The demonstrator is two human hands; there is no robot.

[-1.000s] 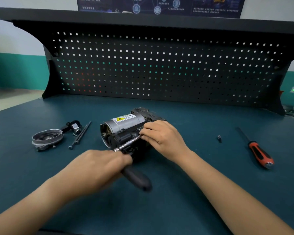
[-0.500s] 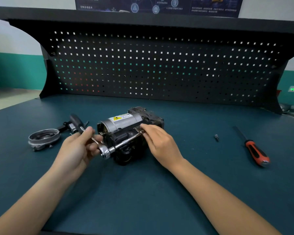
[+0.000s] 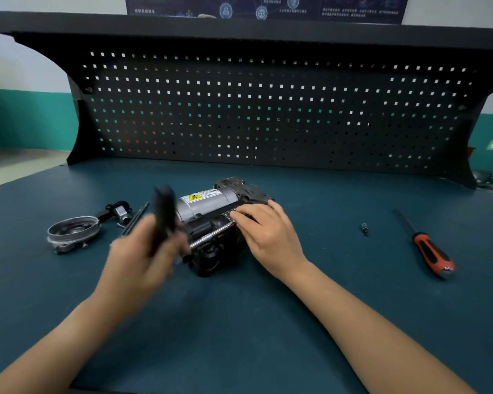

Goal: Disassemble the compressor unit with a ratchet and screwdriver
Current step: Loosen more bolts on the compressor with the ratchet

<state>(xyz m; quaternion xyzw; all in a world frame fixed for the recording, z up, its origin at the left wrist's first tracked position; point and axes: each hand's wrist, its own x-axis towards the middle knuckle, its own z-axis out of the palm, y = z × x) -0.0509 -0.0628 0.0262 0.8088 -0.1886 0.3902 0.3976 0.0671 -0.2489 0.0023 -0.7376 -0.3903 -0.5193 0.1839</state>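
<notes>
Head view: compressor unit [image 3: 211, 211] sits mid-worktop [image 3: 268, 322], partly stripped: end cover [image 3: 73, 231] and long bolts [image 3: 134, 220] lie off to its left. Left hand [image 3: 143, 251], blurred, grips ratchet [image 3: 163, 211] by the handle. Right hand [image 3: 268, 234] has fingers [image 3: 241, 216] at its drive end on the unit; pinch or press, can't tell. Screwdriver [image 3: 427, 247] idle, right. More fasteners likely left.

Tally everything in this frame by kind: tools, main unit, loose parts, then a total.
Tools: 2, ratchet and screwdriver
Compressor: 1
Loose parts: 4, round cover, fitting, long rod (possibly more than one), small bit
Total: 7
</notes>
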